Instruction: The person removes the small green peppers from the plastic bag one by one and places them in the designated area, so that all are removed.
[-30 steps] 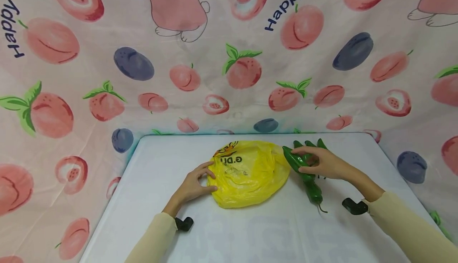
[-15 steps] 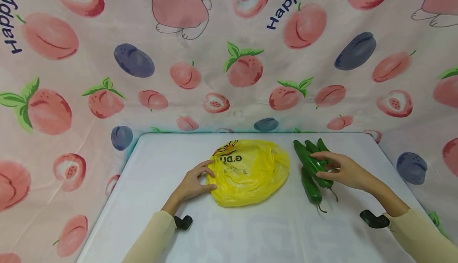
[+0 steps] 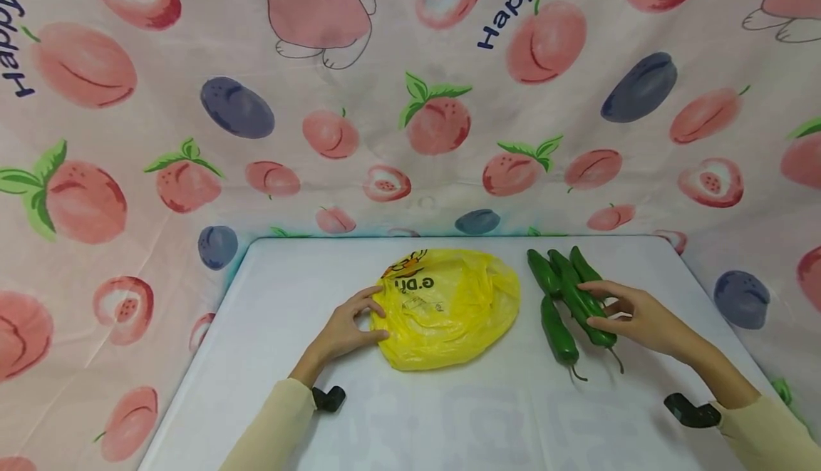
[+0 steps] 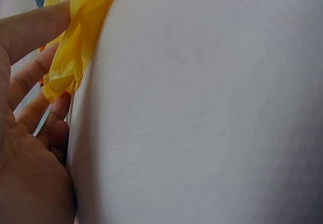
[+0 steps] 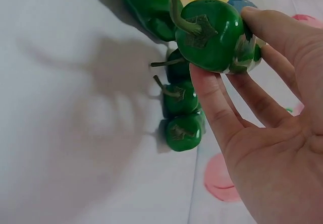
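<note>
In the head view my right hand (image 3: pixel 631 318) holds a long green chili pepper (image 3: pixel 573 289) between thumb and fingers, over other chili peppers. The right wrist view shows this pepper's stem end (image 5: pixel 209 35) close up, with its shadow on the cloth. Just left of it, one pepper (image 3: pixel 559 335) points its stem toward me; behind lie a pepper (image 3: pixel 544 271) and another pepper (image 3: pixel 584 263). My left hand (image 3: pixel 346 325) rests at the left edge of a crumpled yellow plastic bag (image 3: pixel 455 314). Its thumb and fingertips touch the film (image 4: pixel 83 37), spread apart and relaxed.
A white cloth (image 3: pixel 436 421) covers the table, and its back edge meets a pink fruit-print curtain (image 3: pixel 359 86). Dark wrist cameras sit at both cuffs, the left one (image 3: pixel 330 399) and the right one (image 3: pixel 691 410).
My right hand has let go of one pepper, left of the pile, then taken hold of another and moved it right, toward me. The left hand and the bag stay put.
</note>
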A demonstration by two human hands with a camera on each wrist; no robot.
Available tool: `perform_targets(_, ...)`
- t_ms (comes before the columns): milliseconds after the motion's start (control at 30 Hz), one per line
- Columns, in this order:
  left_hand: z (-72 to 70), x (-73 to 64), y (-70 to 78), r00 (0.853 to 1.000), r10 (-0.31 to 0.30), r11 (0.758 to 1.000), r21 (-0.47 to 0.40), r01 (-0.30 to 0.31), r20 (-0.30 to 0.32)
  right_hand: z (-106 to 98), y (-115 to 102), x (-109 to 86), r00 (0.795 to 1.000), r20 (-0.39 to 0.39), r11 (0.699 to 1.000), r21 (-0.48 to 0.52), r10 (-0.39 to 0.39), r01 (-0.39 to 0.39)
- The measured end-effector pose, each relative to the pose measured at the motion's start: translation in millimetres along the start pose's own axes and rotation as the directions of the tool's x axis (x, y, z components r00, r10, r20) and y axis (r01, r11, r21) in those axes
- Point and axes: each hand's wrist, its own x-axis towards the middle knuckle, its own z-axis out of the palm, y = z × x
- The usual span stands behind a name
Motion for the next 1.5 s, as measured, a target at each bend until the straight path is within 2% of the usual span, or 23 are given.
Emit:
perform_targets(400,0.4,-1.3,2.3,1.000,-0.011,1.000,-0.001,0.011,0.001,7.9,11.3,-10.4,0.998,-0.013,0.998,0.031,0.056,-0.055)
perform_targets(633,0.4,-1.4,4.1,1.000,0.012,1.000,-0.001,-0.012,0.004,15.0,20.2,-16.5,0.995,-0.039,0.994,0.049,0.097,-0.095)
perform_targets(1033,0.1,0.1,2.6,0.999,0.042,0.999,0.007,-0.042,0.002,30.5,29.4,-28.1,0.975,-0.042,0.972,0.106,0.216,-0.211)
perform_targets(1267,-0.5,0.1,1.7,1.000,0.009,1.000,-0.003,-0.009,0.006,35.8,33.0,-31.5,0.972,-0.039,0.965,0.132,0.232,-0.225)
perform_targets(1500,-0.8,-1.9,2.3,1.000,0.008,1.000,-0.017,-0.008,0.002,40.1,31.5,-33.4,0.968,-0.047,0.964,0.120,0.246,-0.239)
